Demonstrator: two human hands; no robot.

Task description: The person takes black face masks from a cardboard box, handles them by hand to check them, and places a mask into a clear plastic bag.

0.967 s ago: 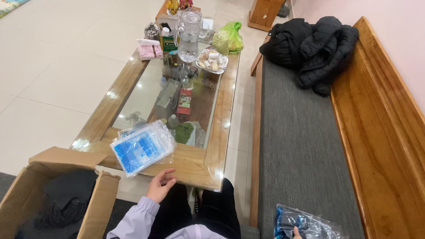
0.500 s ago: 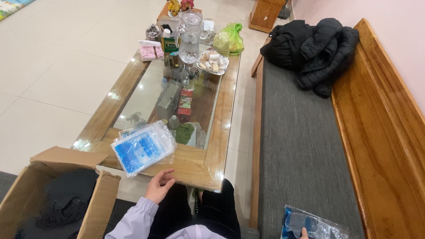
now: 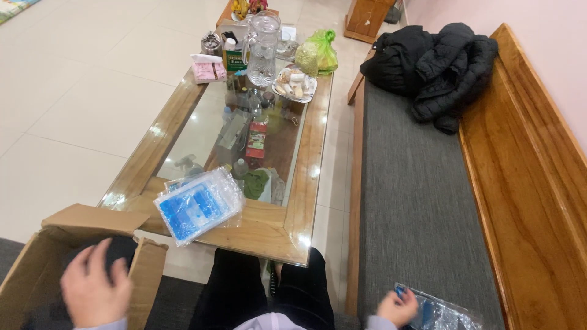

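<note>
My left hand [image 3: 93, 287] hovers with fingers spread over the open cardboard box [image 3: 46, 244] at the lower left, above dark fabric inside it, and holds nothing. My right hand [image 3: 396, 308] rests on the grey bench cushion [image 3: 416, 201] at the bottom right, gripping the edge of a clear plastic packet [image 3: 437, 313] with blue contents. A stack of clear packets with blue contents [image 3: 199, 205] lies on the near corner of the glass-topped wooden coffee table [image 3: 299, 183].
The table's far end carries a glass pitcher [image 3: 263, 49], a plate of small items [image 3: 293, 85], a green bag [image 3: 317, 54] and small boxes. A black jacket [image 3: 440, 70] lies on the wooden bench. My dark-trousered knees [image 3: 263, 287] sit between table and bench.
My left hand has left the table's near edge and moved left and down over the cardboard box. My right hand has shifted slightly on the packet on the bench.
</note>
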